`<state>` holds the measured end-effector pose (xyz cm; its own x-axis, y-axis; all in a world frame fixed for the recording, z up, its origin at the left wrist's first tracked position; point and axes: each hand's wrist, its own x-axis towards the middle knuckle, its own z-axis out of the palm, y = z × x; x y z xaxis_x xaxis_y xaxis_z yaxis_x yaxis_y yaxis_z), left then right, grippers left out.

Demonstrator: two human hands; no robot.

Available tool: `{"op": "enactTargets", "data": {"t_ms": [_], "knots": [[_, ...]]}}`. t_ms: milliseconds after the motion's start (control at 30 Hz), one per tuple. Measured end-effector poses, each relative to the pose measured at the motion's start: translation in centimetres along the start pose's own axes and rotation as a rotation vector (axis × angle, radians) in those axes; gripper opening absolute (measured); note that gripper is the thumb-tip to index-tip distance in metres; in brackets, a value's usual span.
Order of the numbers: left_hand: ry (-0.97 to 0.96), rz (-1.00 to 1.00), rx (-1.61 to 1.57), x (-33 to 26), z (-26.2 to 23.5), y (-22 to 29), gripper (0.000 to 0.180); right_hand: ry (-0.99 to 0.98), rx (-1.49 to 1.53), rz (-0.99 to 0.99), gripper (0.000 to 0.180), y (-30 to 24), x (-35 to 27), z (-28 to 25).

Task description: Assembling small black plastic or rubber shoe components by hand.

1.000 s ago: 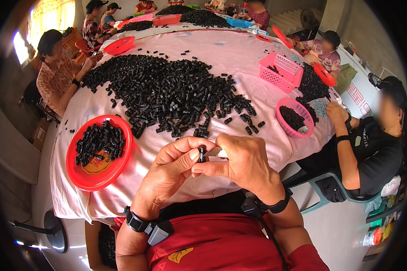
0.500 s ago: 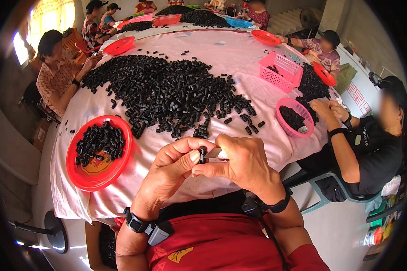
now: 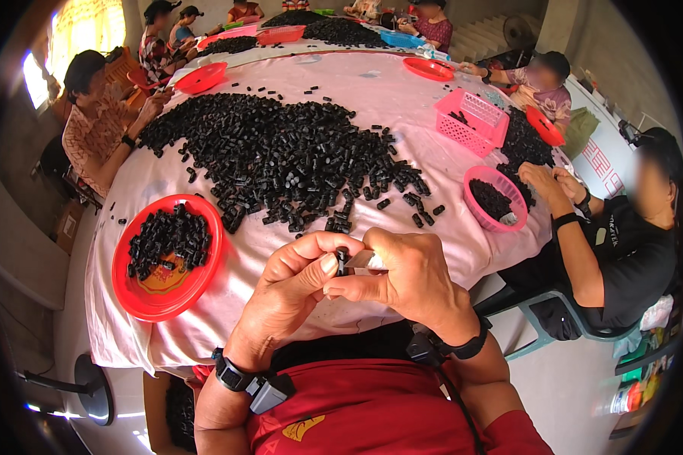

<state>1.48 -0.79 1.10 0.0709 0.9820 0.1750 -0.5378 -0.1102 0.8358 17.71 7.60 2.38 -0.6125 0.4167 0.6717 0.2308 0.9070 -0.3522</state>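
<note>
Between the thumb and fingers of the left hand (image 3: 292,279), left of the right hand (image 3: 416,274), a small black cylinder (image 3: 341,259) is pinched roughly upright. It looks short and narrow, with a pale glint on its side. The right hand grips a thin, flat blade-like piece (image 3: 360,260), touching or just beside the cylinder; I cannot tell which. Both hands angle inward over the pink tablecloth (image 3: 218,303), fingers curled.
</note>
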Motion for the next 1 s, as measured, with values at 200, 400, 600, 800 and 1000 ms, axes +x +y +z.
{"op": "enactTargets", "data": {"t_ms": [200,400,600,800,1000], "knots": [[-0.012,-0.017,-0.043,0.21,-0.62,-0.46,0.028,-0.003,-0.058,0.025,0.058,0.00,0.09,-0.12],[0.010,-0.041,-0.053,0.22,-0.51,-0.43,0.028,-0.031,-0.121,0.020,0.059,0.05,0.15,-0.17],[0.015,-0.038,-0.045,0.17,-0.45,-0.35,0.028,-0.015,-0.108,0.023,0.059,-0.04,0.14,-0.21],[-0.006,-0.016,-0.033,0.17,-0.37,-0.30,0.026,-0.046,-0.088,0.019,0.058,0.21,0.15,-0.24],[0.017,-0.024,-0.021,0.11,-0.19,-0.11,0.025,-0.083,-0.033,0.042,0.054,0.53,0.08,-0.18]]}}
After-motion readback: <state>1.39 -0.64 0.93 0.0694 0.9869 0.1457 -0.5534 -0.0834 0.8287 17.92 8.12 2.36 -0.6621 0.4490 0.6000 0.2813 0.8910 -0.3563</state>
